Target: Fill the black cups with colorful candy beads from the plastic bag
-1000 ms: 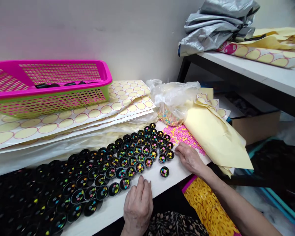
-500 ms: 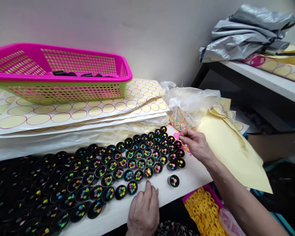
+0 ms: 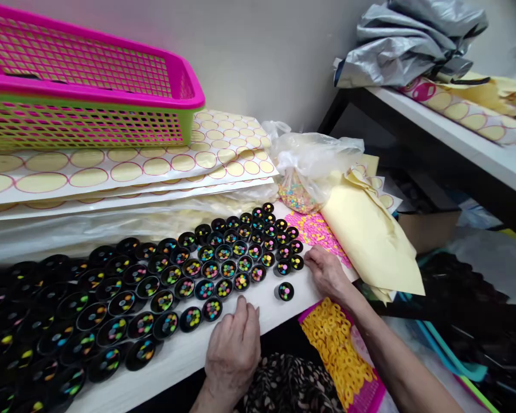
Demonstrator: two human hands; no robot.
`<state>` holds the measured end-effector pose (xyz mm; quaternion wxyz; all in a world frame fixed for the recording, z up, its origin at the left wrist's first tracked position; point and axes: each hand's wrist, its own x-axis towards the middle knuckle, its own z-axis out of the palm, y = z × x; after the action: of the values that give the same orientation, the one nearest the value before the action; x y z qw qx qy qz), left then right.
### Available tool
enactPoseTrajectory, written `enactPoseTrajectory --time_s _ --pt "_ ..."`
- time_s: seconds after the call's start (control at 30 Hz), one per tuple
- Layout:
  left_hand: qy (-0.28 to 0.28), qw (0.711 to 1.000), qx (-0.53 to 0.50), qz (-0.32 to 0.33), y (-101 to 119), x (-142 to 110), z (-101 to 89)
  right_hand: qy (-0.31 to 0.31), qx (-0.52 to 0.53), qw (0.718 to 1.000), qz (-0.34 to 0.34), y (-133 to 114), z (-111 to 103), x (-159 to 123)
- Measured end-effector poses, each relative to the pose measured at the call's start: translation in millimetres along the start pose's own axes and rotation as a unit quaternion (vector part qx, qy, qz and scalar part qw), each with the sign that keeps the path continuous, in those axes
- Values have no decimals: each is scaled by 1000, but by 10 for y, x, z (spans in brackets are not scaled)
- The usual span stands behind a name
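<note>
Many small black cups [image 3: 212,310] filled with coloured beads stand packed in rows across the white table. My left hand [image 3: 236,347] rests at the table's front edge, fingers bent and pressed together, just right of the front cups; its palm is hidden. My right hand [image 3: 327,272] has its fingertips pinched together low over the table, right beside the cups at the right end. Anything between those fingertips is too small or hidden to see. A single cup [image 3: 286,291] stands apart between my hands. Loose pink and yellow beads [image 3: 316,229] lie spread behind my right hand.
A pink and green basket [image 3: 180,103] stands on sheets of round stickers [image 3: 131,172] at the back. A clear bag of beads [image 3: 298,192] and yellow paper [image 3: 365,235] lie behind. Yellow rings fill a pink basket [image 3: 376,396] below the edge. A shelf [image 3: 460,126] juts out right.
My right hand has come down and toward me, from above the loose beads to beside the rightmost cups. My left hand stays at the table edge. The view has shifted to the right.
</note>
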<state>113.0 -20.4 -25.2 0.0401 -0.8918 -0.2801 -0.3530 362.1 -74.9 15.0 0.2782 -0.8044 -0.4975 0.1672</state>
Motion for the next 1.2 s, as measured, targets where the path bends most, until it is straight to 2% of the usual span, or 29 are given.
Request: enactPoseTrajectory --time_s 0.23,0.4,0.6,0.73,0.8,0.9,0.97,1.03,1.1,1.2 --pt "1 1000 18 7 13 -1 -5 32 39 998 -47 82 -71 -28" --pt "3 1000 13 5 20 26 -17 35 -13 998 -52 86 -3 -79" --pt "5 1000 5 -2 17 3 -40 34 -57 998 -14 103 46 -30" --pt "6 1000 1 -11 8 -38 -35 11 -79 997 15 98 -4 20" --pt "2 1000 -1 -15 6 -40 -37 19 -77 997 12 35 -62 68" --pt "1 1000 -5 -18 3 -22 -45 80 -15 996 -24 -201 -162 224" --pt "13 1000 -4 -20 0 -9 -48 88 37 993 -70 -430 -190 402" --pt "21 1000 -2 -21 -2 -3 -47 53 60 989 -128 -646 -159 624" --pt "18 1000 -4 -20 -3 -3 -44 12 38 981 -189 -790 -74 851" --pt "16 1000 -8 -17 2 -2 -48 -23 -35 968 -248 -847 80 1106"
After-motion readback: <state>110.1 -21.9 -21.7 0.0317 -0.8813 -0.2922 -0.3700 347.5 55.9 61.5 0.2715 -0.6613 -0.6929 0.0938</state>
